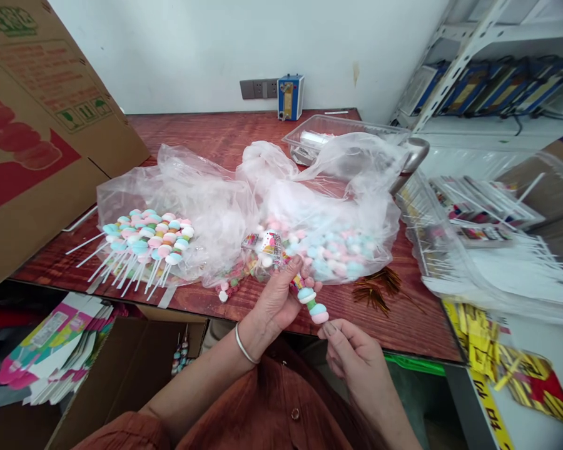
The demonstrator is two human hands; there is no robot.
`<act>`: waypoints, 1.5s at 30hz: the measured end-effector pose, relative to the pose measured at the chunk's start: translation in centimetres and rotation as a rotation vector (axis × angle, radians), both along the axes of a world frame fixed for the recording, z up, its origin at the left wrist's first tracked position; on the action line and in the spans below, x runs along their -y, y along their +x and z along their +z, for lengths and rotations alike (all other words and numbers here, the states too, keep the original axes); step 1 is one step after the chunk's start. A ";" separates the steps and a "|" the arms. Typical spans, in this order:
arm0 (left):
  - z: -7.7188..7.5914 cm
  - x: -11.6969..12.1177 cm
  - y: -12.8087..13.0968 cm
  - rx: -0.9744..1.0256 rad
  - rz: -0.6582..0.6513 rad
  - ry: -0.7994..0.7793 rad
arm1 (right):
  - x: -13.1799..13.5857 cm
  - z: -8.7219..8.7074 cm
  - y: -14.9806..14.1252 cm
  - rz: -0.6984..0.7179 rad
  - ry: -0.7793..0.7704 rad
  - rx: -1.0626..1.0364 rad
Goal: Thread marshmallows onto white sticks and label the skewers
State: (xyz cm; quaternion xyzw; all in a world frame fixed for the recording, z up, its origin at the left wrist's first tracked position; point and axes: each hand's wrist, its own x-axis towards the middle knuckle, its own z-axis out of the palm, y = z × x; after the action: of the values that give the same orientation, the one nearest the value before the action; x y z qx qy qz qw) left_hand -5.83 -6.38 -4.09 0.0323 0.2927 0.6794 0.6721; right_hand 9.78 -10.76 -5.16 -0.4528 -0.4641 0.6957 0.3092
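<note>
A skewer of pastel marshmallows [311, 302] slants across the middle, above the table's front edge. My left hand [281, 297], a bangle at its wrist, is closed around its upper part. A printed clear wrapper [268, 244] sticks out beyond those fingers. My right hand [356, 356] pinches at the lower end, just under the last pink piece; the stick there is hidden by the fingertips. Behind lies a clear bag [338, 250] of loose marshmallows. To the left, a pile of marshmallow skewers [147, 236] rests on another plastic bag [206, 219], white sticks pointing toward me.
A large carton [42, 125] stands at the left. Gold twist ties [378, 290] lie right of my hands. Clear trays [492, 250] with white sticks and wrappers stand at the right. An open box [122, 381] sits below the table edge. A blue device [290, 98] is by the wall.
</note>
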 end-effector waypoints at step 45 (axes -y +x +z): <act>0.7 0.4 1.1 0.150 -0.051 -0.015 | 1.0 -0.1 -0.7 -0.211 0.514 0.371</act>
State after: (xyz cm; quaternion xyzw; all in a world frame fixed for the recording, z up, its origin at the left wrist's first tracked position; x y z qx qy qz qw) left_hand -4.76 -6.80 -3.35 -0.0165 0.2458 0.6601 0.7096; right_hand 9.04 -11.73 -5.28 -0.5245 -0.6233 0.4260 0.3936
